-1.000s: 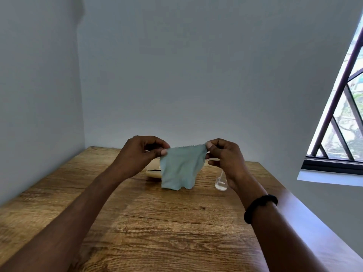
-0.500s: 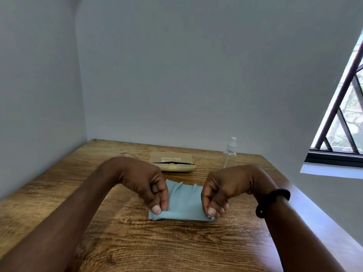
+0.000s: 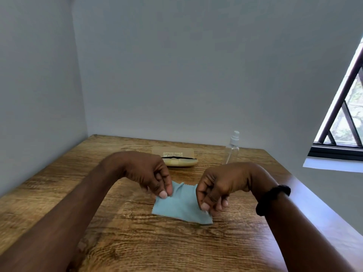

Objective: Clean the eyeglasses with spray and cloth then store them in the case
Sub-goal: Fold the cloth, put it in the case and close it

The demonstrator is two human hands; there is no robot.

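Observation:
A light blue cloth (image 3: 180, 205) lies spread on the wooden table (image 3: 117, 232). My left hand (image 3: 149, 173) pinches its left edge between thumb and fingertips. My right hand (image 3: 216, 185) hovers at its right edge with curled fingers, thumb and forefinger pinched at the fabric. Behind the cloth lies a tan eyeglass case (image 3: 180, 162) with its flap raised; a thin black strip (image 3: 176, 157), probably the eyeglasses' frame, shows in its opening. A clear spray bottle (image 3: 232, 152) with a white nozzle stands to the right of the case.
The table sits in a corner, with grey walls to the left and behind. Its right edge (image 3: 318, 203) runs along a wall with a barred window (image 3: 345, 118). A black band is on my right wrist.
The cloth went from held up in the air, down onto the table. Since half a second ago my hands have shifted from its near corners to its side edges.

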